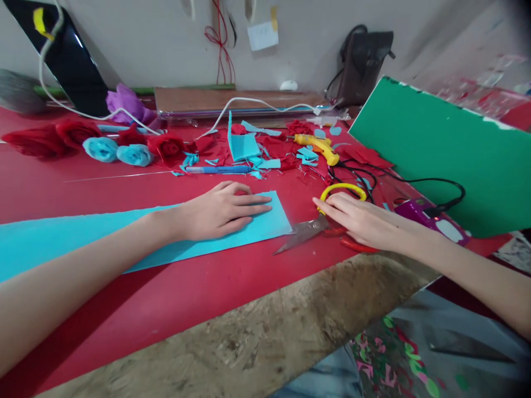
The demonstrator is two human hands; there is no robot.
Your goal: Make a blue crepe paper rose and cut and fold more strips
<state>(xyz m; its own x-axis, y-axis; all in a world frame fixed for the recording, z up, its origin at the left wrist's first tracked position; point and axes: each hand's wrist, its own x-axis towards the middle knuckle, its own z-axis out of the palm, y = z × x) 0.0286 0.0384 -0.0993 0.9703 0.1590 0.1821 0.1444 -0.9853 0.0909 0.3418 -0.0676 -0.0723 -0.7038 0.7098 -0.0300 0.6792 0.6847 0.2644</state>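
Mid-frame, the left hand (224,211), fingers a bit apart, lies along a long blue paper strip (95,229); yellow-and-red-handled metal scissors (318,223) point left at its end, under the right hand (352,216), grip unclear.

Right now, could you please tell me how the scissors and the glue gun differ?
The scissors are at the right hand, its fingers on the handles, while the glue gun lies among scraps with no hand on it. The scissors have bare metal blades; the glue gun has a yellow body with a narrow tip. The scissors' handles show yellow and red, the glue gun's grip only yellow. Both share that yellow.
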